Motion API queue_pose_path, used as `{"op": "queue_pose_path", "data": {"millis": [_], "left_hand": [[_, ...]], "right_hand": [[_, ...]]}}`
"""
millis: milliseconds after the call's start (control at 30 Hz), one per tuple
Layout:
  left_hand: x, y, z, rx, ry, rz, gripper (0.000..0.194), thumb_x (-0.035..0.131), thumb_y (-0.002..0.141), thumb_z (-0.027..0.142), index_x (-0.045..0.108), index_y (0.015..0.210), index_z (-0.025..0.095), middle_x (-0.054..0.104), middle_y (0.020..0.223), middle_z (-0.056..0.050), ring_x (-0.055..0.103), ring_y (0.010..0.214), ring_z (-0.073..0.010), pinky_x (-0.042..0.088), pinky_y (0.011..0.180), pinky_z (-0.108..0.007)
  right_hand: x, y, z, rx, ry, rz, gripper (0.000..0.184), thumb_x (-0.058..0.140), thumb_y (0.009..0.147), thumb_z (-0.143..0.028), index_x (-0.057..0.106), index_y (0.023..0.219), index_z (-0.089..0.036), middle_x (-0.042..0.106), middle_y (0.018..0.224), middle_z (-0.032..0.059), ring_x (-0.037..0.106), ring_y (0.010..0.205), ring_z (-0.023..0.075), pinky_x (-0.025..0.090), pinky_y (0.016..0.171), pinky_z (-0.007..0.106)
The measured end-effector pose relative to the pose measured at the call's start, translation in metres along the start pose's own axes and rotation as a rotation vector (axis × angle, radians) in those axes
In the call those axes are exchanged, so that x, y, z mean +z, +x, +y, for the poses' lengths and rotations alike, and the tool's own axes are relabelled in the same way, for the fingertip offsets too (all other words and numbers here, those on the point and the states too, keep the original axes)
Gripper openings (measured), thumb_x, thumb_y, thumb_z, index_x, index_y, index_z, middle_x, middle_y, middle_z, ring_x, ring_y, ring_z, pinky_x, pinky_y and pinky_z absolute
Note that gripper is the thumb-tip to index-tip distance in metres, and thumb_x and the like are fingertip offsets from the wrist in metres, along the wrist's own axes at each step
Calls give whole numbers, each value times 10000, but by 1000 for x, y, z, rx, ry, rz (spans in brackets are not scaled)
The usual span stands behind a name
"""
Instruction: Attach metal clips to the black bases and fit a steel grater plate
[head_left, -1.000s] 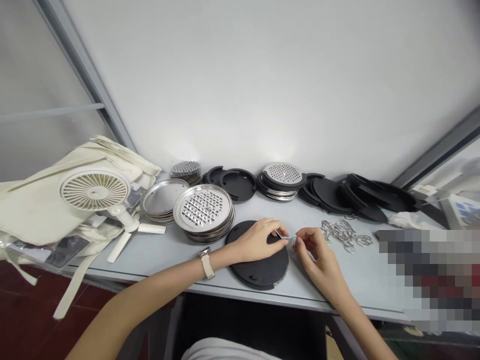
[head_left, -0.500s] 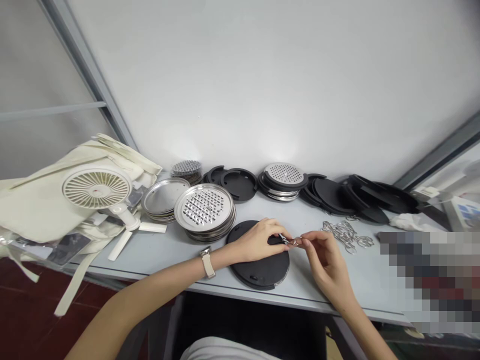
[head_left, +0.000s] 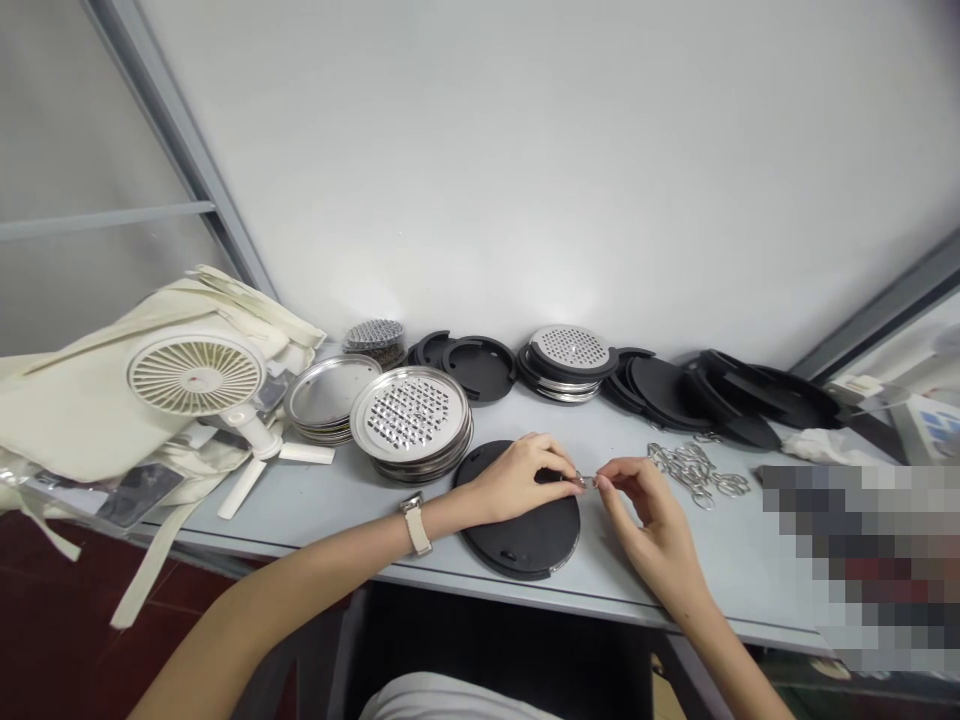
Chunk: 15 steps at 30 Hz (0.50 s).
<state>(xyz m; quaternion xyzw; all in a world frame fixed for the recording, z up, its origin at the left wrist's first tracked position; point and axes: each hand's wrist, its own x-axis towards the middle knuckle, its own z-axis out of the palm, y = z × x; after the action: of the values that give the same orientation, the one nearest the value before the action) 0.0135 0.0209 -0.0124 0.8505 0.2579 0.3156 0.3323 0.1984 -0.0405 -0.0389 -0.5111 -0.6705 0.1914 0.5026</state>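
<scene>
Left hand and right hand, fingertips pinched, grip small metal piece spanning left-to-right between them, lower center.

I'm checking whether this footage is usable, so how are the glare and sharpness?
Head view: soft glare low on the pale wall, glints on the front grater disc. Same head view: the metal piece between left grip and right grip is too small to make out; coarse pixelation blanks a lower right patch.
</scene>
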Motion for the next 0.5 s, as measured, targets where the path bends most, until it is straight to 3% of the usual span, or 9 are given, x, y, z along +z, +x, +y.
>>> {"op": "queue_pose_path", "data": {"millis": [133, 333, 500], "left_hand": [[0, 0, 1, -28, 10, 18, 117, 662, 822, 260, 722, 904, 202, 642, 964, -40, 593, 922, -166, 446, 870, -279], [-1, 0, 3, -28, 5, 8, 105, 650, 830, 229, 716, 905, 199, 641, 963, -42, 589, 938, -172, 446, 883, -294], [-1, 0, 4, -36, 23, 25, 120, 660, 824, 277, 698, 892, 185, 623, 911, -36, 589, 895, -160, 450, 838, -268]], "right_hand": [[-1, 1, -4, 12, -59, -12, 120, 496, 928, -333, 517, 875, -228, 530, 839, 27, 543, 810, 193, 436, 756, 338], [0, 0, -5, 29, -66, -139, 138, 501, 928, -334, 505, 845, -225, 548, 804, 11, 541, 777, 178, 417, 737, 311], [-1, -2, -2, 41, -44, -45, 123, 501, 928, -331, 498, 862, -228, 528, 813, 10, 534, 782, 178, 413, 748, 310]]}}
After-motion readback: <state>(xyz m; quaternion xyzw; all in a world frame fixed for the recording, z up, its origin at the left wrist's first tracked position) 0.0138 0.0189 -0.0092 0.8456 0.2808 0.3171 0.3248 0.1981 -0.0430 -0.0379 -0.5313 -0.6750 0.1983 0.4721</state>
